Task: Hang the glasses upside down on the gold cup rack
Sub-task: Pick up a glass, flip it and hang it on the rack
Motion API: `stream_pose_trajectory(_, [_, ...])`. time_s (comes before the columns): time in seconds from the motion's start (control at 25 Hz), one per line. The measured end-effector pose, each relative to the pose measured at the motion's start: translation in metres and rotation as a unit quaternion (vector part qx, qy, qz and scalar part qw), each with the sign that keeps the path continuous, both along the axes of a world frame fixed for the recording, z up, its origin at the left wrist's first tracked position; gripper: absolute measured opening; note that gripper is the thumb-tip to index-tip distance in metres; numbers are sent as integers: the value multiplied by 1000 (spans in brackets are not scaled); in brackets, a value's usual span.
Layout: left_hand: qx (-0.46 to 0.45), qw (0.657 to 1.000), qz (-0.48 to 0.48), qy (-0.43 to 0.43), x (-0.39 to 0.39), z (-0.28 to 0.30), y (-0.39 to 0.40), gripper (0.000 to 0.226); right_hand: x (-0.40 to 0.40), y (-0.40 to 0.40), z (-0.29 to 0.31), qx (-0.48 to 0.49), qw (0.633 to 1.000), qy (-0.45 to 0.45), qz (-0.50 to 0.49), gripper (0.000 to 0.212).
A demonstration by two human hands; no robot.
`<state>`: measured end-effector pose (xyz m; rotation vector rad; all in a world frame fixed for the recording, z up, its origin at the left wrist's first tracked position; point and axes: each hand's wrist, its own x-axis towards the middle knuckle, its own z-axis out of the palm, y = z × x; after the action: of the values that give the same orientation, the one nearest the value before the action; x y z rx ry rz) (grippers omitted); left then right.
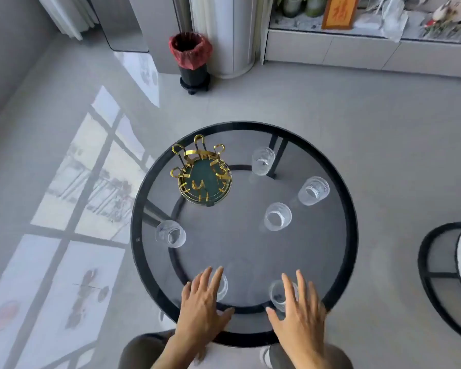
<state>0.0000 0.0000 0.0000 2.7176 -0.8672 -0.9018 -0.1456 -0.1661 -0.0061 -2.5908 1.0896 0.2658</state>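
Observation:
The gold cup rack (204, 177), with a dark green base and bare looped arms, stands at the far left of a round glass table (349, 209). Several clear glasses stand upright on the tabletop: one at the far side (262, 161), one at the right (313, 191), one in the middle (277, 217), one at the left (171, 233). My left hand (205, 307) hovers with fingers spread over a near glass (222, 287). My right hand (300, 312) is spread over another near glass (278, 294). Neither hand grips anything.
A bin with a red liner (190, 61) stands on the tiled floor beyond the table. A second round table's edge (437, 262) shows at the right. A low white cabinet (370, 49) runs along the back wall.

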Motion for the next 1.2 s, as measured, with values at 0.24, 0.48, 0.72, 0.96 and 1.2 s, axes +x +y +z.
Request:
stream_pose_trajectory(0.24, [-81,982,-71,-156,0,-115,-10,63,5,-1,-113,-76,997,-10,-1,85])
stream_pose_trajectory(0.48, [-240,922,-66,-298,4,-176,-6,38,13,7,-177,-194,958,-209,-34,51])
stream_pose_trajectory(0.72, [-201,928,-81,-303,6,-169,-5,37,38,22,-173,-204,950,-236,9,53])
stream_pose_trajectory(0.96, [-169,929,-60,-323,-2,-167,-2,42,32,28,-171,-208,947,-243,16,49])
stream_pose_trajectory(1.2, [-172,933,-57,-310,-5,-162,-2,47,31,25,-172,-220,937,-270,20,50])
